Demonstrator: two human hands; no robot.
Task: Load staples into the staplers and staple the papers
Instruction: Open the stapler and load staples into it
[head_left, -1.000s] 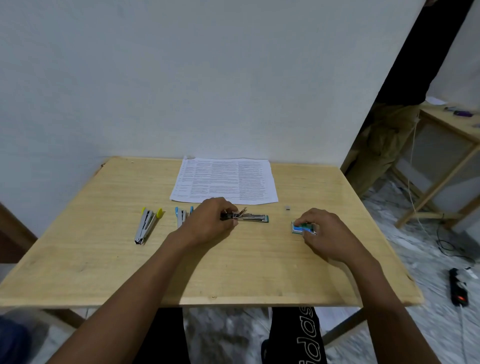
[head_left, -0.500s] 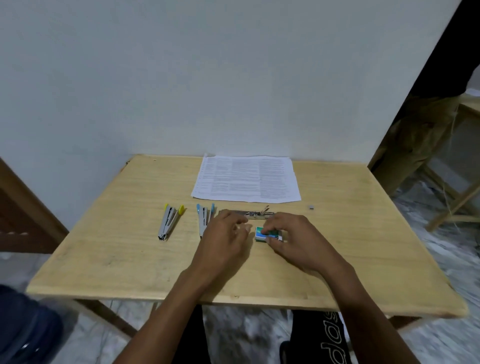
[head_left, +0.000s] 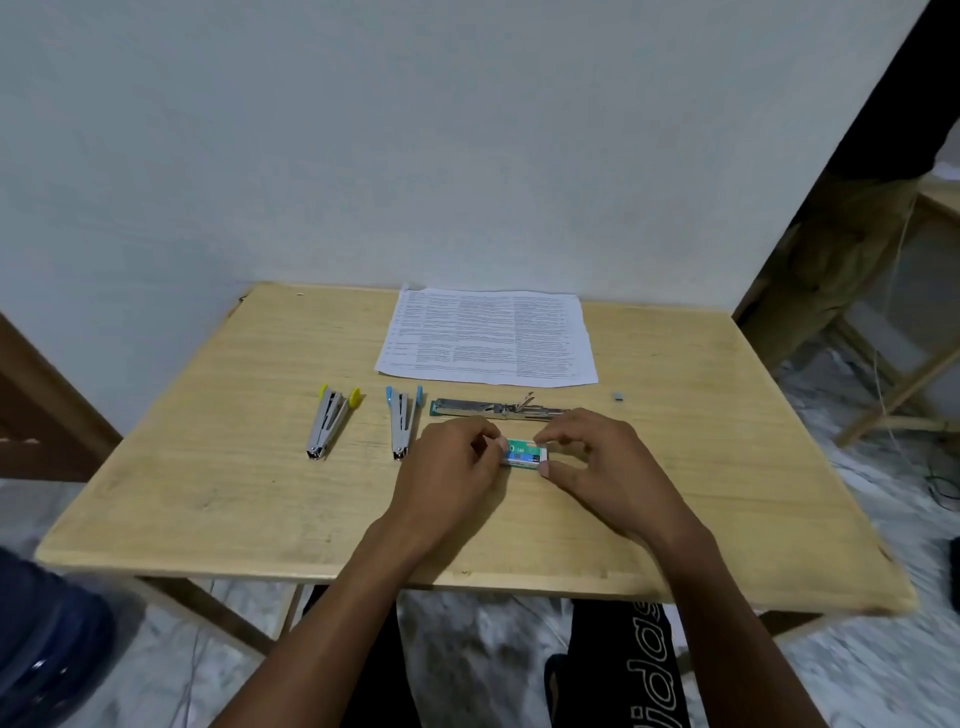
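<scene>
A small green and blue staple box lies on the wooden table, pinched at its left end by my left hand and at its right end by my right hand. Just behind the box a green stapler lies flat, swung fully open. To the left lie a blue-tipped stapler and a yellow-tipped stapler, both spread open. Printed papers rest at the back of the table near the wall.
A tiny grey piece lies right of the papers. A wooden stand and cables are on the floor to the right. A dark blue object sits at the lower left, off the table.
My left hand let go of the green stapler and came to the staple box. My right hand slid the box left toward the table's middle, and both hands now hold it.
</scene>
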